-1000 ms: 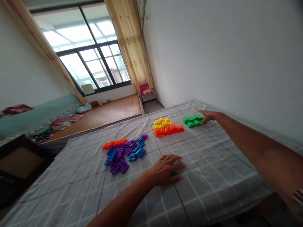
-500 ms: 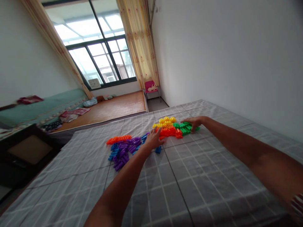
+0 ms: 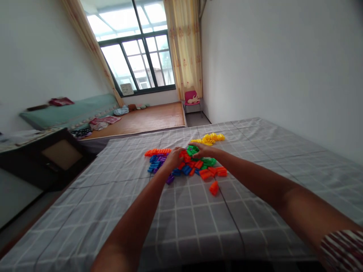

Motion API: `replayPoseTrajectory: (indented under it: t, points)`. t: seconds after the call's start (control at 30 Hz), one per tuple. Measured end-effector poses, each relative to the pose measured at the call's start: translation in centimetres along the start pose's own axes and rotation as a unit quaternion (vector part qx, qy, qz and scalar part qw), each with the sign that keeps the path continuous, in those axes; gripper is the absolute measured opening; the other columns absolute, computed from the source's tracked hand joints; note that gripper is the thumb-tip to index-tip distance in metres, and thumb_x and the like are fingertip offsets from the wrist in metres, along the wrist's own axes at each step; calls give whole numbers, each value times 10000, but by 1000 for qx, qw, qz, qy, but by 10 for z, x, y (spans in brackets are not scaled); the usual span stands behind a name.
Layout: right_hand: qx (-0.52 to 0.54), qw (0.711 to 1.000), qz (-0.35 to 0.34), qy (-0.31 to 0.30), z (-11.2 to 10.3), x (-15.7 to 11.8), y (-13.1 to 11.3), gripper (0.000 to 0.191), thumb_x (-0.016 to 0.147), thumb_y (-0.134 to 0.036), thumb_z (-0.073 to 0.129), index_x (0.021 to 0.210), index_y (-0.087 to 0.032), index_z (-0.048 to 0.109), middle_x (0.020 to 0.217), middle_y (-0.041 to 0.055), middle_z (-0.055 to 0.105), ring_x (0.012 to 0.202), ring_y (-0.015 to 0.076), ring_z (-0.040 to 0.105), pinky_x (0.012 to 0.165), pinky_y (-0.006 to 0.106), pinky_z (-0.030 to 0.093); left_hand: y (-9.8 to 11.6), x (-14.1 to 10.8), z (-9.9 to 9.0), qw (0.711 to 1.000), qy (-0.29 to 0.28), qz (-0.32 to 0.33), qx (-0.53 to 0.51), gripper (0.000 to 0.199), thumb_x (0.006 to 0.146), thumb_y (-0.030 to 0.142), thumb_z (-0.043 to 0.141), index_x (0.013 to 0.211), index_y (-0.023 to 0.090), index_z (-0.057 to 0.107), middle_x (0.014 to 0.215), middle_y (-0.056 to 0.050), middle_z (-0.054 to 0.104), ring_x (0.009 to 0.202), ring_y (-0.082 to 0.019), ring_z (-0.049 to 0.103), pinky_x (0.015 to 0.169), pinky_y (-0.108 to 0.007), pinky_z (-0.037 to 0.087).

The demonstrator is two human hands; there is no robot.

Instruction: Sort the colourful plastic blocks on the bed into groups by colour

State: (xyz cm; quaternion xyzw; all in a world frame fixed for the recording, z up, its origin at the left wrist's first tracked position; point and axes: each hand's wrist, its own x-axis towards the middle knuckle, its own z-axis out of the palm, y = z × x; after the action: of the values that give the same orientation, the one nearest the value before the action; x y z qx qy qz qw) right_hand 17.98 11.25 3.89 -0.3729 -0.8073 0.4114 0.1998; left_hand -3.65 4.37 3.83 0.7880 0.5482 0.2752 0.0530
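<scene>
Plastic blocks lie in a loose heap on the grey checked cloth [image 3: 195, 219]. My left hand [image 3: 175, 156] rests at the heap's middle, beside red blocks [image 3: 185, 158] and purple blocks [image 3: 169, 179]; its fingers are partly hidden. My right hand [image 3: 200, 149] is curved with fingers apart, touching green blocks [image 3: 193, 150]. Yellow blocks [image 3: 211, 138] lie behind it. Blue blocks [image 3: 154, 162] and an orange row [image 3: 157, 152] are at the left. Other orange blocks [image 3: 210, 173] lie nearer, one [image 3: 214, 188] apart from the rest.
A white wall [image 3: 278, 64] rises at the right. Beyond the cloth are a low bed platform [image 3: 147, 121], a pink chair [image 3: 191, 98] and a window. A dark cabinet [image 3: 61, 153] stands at the left.
My right hand has moved left toward my left hand, bringing green blocks onto the heap. The blocks are now more mixed, and orange ones are scattered nearer. The view has shifted.
</scene>
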Motion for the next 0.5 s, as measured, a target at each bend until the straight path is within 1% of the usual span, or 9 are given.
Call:
replayPoseTrajectory:
  t: [0.1, 0.17, 0.23, 0.3, 0.37, 0.4, 0.43, 0.47, 0.5]
  points:
    - [100, 994, -38, -27, 30, 17, -40, 914, 669, -359, 796, 1473, -293, 367, 1377, 82, 529, 1076, 250, 605, 869, 369, 551, -28, -21, -30, 997, 46, -50, 32, 372, 773, 131, 518, 1098, 193, 687, 1138, -92, 678, 1095, -241, 619, 990, -406, 483]
    - [145, 985, -71, -57, 42, 26, -60, 919, 681, -423, 794, 1479, -311, 352, 1455, 95, 456, 1163, 264, 567, 898, 375, 544, -49, -35, -50, 993, 64, -81, 54, 359, 772, 127, 508, 1070, 199, 695, 1122, -87, 690, 1102, -244, 618, 999, -418, 474]
    - [141, 982, -103, -72, 42, 33, -70, 875, 713, -480, 765, 1474, -311, 365, 1493, 101, 415, 1228, 276, 527, 923, 395, 534, -67, -50, -65, 989, 80, -109, 67, 358, 761, 108, 500, 1041, 208, 700, 1104, -82, 700, 1100, -246, 619, 1003, -431, 469]
    - [78, 988, -130, -40, 27, 35, -68, 796, 750, -477, 737, 1453, -296, 410, 1480, 95, 437, 1261, 276, 501, 980, 420, 495, -75, -62, -75, 984, 102, -123, 73, 348, 765, 106, 494, 1025, 214, 700, 1098, -83, 701, 1091, -251, 620, 999, -445, 471]
    - [-24, 992, -115, 37, -3, 32, -54, 685, 799, -430, 703, 1421, -273, 462, 1428, 86, 499, 1253, 268, 505, 1031, 429, 449, -65, -70, -77, 984, 127, -101, 75, 316, 802, 146, 500, 1043, 216, 692, 1129, -89, 687, 1112, -259, 605, 1017, -467, 455]
    - [-80, 989, -88, 82, -22, 28, -45, 625, 823, -402, 684, 1399, -261, 488, 1394, 84, 530, 1240, 266, 513, 1039, 428, 439, -52, -72, -76, 985, 136, -74, 73, 300, 825, 178, 506, 1061, 215, 687, 1159, -91, 675, 1141, -262, 587, 1041, -478, 433]
    - [-142, 981, -40, 126, -42, 22, -34, 559, 847, -388, 663, 1368, -248, 519, 1358, 82, 557, 1213, 263, 527, 1027, 418, 447, -35, -72, -73, 988, 132, -39, 69, 288, 853, 223, 510, 1086, 224, 680, 1194, -85, 660, 1174, -263, 565, 1062, -486, 410]
    - [-196, 968, 7, 155, -63, 16, -23, 491, 870, -405, 636, 1329, -254, 550, 1336, 65, 572, 1183, 250, 544, 1007, 395, 460, -13, -71, -68, 991, 121, -1, 58, 290, 879, 258, 505, 1116, 238, 670, 1228, -77, 643, 1190, -254, 551, 1069, -478, 405]
    - [-213, 962, 32, 170, -82, 9, -12, 434, 893, -394, 611, 1294, -232, 570, 1321, 76, 573, 1156, 251, 555, 987, 406, 470, 12, -70, -61, 993, 101, 39, 38, 298, 901, 278, 491, 1145, 246, 659, 1259, -75, 626, 1207, -243, 539, 1068, -460, 410]
